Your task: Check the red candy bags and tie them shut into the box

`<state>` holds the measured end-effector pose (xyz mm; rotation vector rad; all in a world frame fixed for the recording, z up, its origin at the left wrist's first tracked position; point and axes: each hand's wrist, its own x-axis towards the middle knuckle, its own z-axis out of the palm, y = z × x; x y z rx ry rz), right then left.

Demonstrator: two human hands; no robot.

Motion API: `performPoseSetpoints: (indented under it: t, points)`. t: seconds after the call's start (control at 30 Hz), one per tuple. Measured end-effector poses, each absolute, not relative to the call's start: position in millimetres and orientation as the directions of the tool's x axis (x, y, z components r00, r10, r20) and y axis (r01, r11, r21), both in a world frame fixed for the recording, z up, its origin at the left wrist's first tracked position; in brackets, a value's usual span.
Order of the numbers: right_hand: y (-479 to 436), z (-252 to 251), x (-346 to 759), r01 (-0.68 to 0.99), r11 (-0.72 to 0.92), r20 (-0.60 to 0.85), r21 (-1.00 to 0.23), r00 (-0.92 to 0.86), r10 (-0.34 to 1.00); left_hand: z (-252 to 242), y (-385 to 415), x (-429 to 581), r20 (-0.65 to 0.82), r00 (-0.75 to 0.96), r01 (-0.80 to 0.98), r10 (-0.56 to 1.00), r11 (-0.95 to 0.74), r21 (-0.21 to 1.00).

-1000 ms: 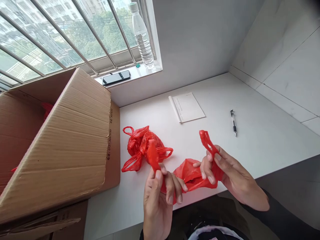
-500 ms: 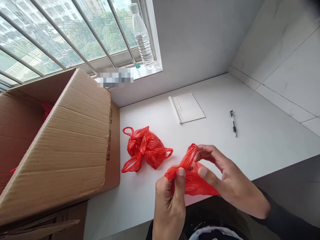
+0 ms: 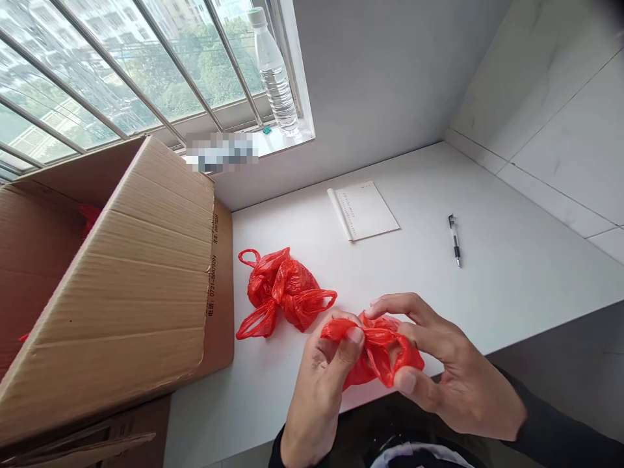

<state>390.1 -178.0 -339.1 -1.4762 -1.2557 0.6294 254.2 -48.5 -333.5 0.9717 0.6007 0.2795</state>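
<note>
A red plastic bag (image 3: pixel 377 354), bunched small, is held over the near edge of the white table (image 3: pixel 511 273). My left hand (image 3: pixel 322 390) pinches its left end between thumb and fingers. My right hand (image 3: pixel 448 370) curls round its right side, thumb pressed under the bag. A second red plastic bag (image 3: pixel 283 289), knotted into a bundle with loose handles, lies on the table just left of my hands, apart from them.
A big open cardboard box (image 3: pixel 127 273) fills the left side, with red plastic showing inside. A white booklet (image 3: pixel 364 209) and a pen (image 3: pixel 454 239) lie farther back on the table. A water bottle (image 3: pixel 273 71) stands on the window sill.
The bag was stretched out between my hands a second ago; my hands have come together and gathered it into a tight bunch. The knotted bag has not moved.
</note>
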Motion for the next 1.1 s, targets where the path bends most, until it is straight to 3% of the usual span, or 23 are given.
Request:
performPoseSetpoints:
  t: [0.23,0.3,0.43,0.53,0.63,0.73,0.8,0.9,1.0,1.1]
  points:
    - [-179,-342,388,0.293,-0.117,0.065,-0.949,0.546,0.835,-338,-52,256,-0.404,0.781,0.082,0.477,0.563,0.822]
    - [-180,-341,388,0.330,-0.100,0.117,-0.939,0.579,0.807,-337,-51,257,-0.436,0.772,0.105,0.462,0.585,0.804]
    - [-183,-337,384,0.437,0.144,0.344,-0.888,0.422,0.839,-335,-48,257,-0.445,0.770,0.042,0.458,0.659,0.751]
    - [-184,-334,382,0.458,0.247,0.402,-0.854,0.277,0.873,-336,-44,256,-0.376,0.807,0.037,0.456,0.597,0.801]
    - [-182,-334,385,0.448,0.225,0.384,-0.865,0.304,0.872,-337,-41,252,-0.352,0.846,0.088,0.400,0.548,0.832]
    - [-177,-337,394,0.368,0.078,0.204,-0.927,0.319,0.926,-337,-41,250,-0.304,0.858,0.064,0.415,0.501,0.863]
    - [-173,-339,398,0.248,-0.056,0.021,-0.967,0.297,0.955,-337,-43,249,-0.243,0.849,0.054,0.469,0.380,0.923]
    - [-168,-341,401,0.068,-0.225,-0.194,-0.972,0.314,0.930,-341,-48,249,-0.090,0.796,0.086,0.598,0.036,0.996]
    - [-165,-345,402,-0.023,-0.307,-0.300,-0.951,0.304,0.904,-351,-53,250,0.198,0.721,0.073,0.664,-0.357,0.931]
    - [-164,-349,403,-0.056,-0.309,-0.314,-0.949,0.197,0.929,-363,-57,251,0.402,0.688,0.032,0.604,-0.579,0.815]
